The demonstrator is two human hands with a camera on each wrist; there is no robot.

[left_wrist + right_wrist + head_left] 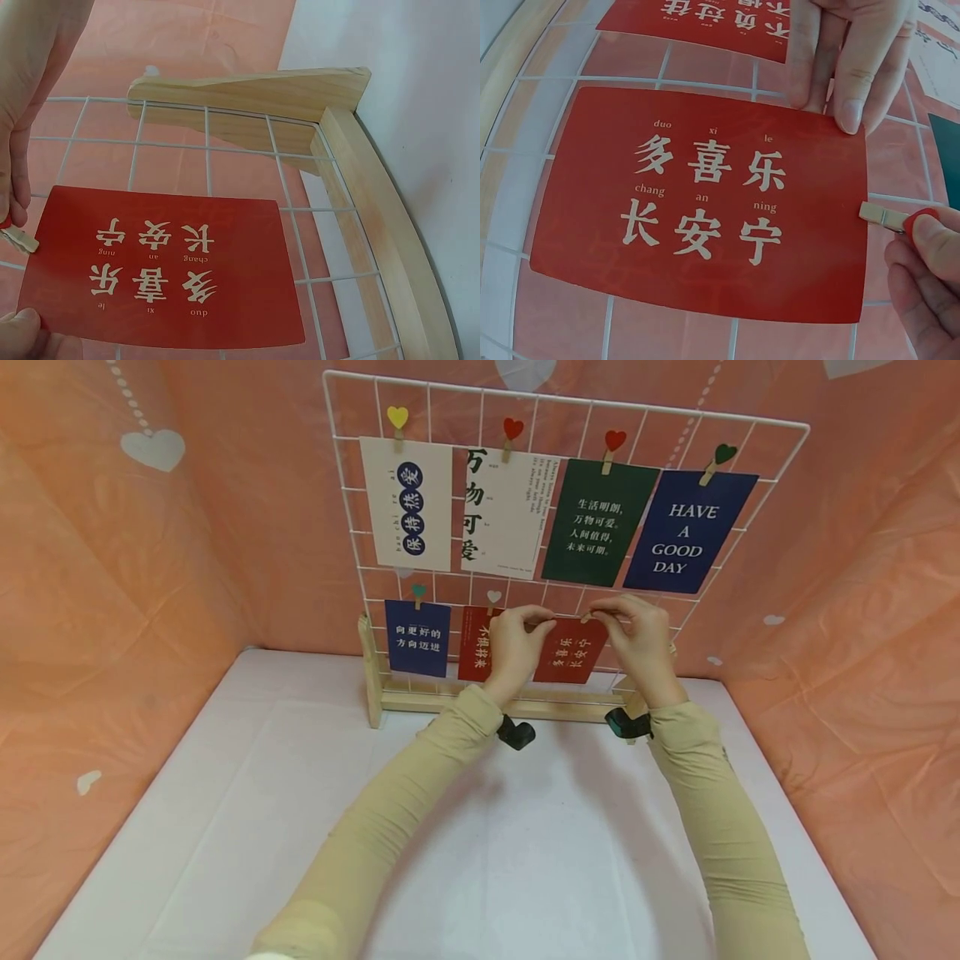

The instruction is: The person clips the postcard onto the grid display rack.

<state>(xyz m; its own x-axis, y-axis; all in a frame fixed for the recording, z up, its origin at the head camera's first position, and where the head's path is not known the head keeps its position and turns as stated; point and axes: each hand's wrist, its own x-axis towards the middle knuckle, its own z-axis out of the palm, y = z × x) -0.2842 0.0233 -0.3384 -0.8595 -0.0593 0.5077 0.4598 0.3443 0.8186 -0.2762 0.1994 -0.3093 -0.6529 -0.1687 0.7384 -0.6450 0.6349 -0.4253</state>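
Observation:
A red card [567, 662] with pale lettering lies against the lower part of a white wire grid [483, 410]. My left hand [517, 647] pinches its upper left corner, thumb in front and fingers behind, as the right wrist view shows. My right hand [643, 631] pinches a small wooden clothespin [885, 216] by its red heart end. The tip of this clothespin meets the card's upper edge, near the middle. Just left of it hangs another red card [474, 643], partly covered by my left hand in the head view.
Four cards hang in the upper row, among them a green card [600, 522] and a navy card [690, 531], under heart clips. A blue card [417, 639] hangs lower left. The grid stands in a wooden base [420, 702] on a white tabletop [487, 860], with pink cloth around.

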